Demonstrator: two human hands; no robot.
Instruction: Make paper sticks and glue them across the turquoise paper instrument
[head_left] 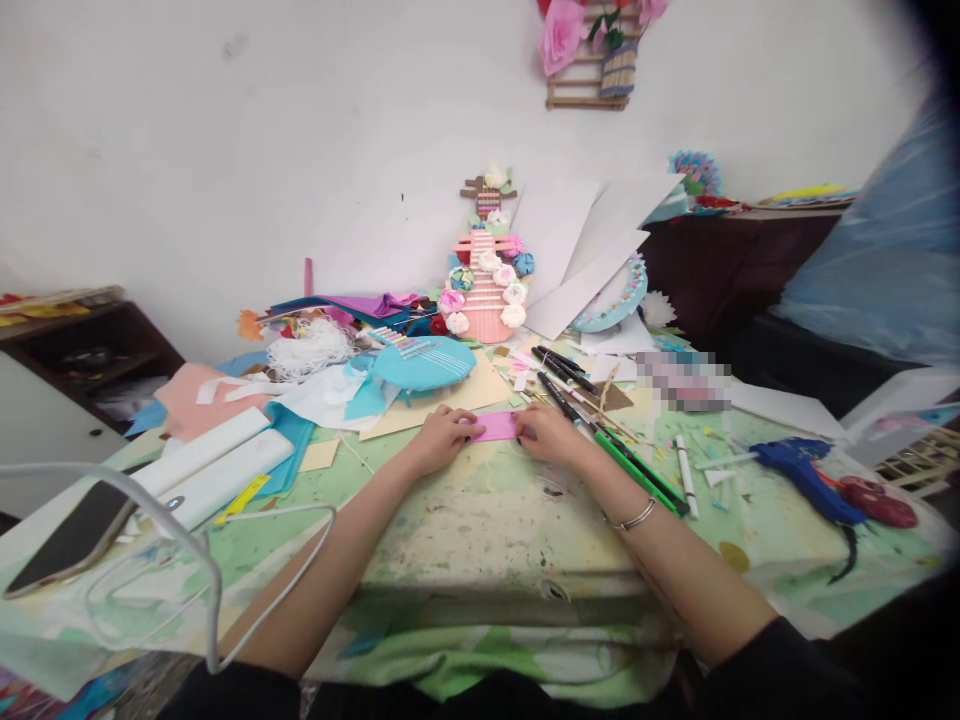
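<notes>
A small pink paper strip (496, 427) lies flat on the green paint-stained table (480, 510). My left hand (442, 437) presses its left end with curled fingers. My right hand (546, 434), a bracelet on its wrist, holds the right end the same way. Both hands rest on the tabletop with the strip stretched between them.
Black pens (564, 372), a green stick (634, 470) and a white marker (685, 473) lie right of my hands. A blue glue gun (806, 482) is far right. A phone (71, 540), a white cable (210, 570), white boxes, a teal paper piece (424, 362) and a pink flower-decorated model (486, 290) stand left and behind.
</notes>
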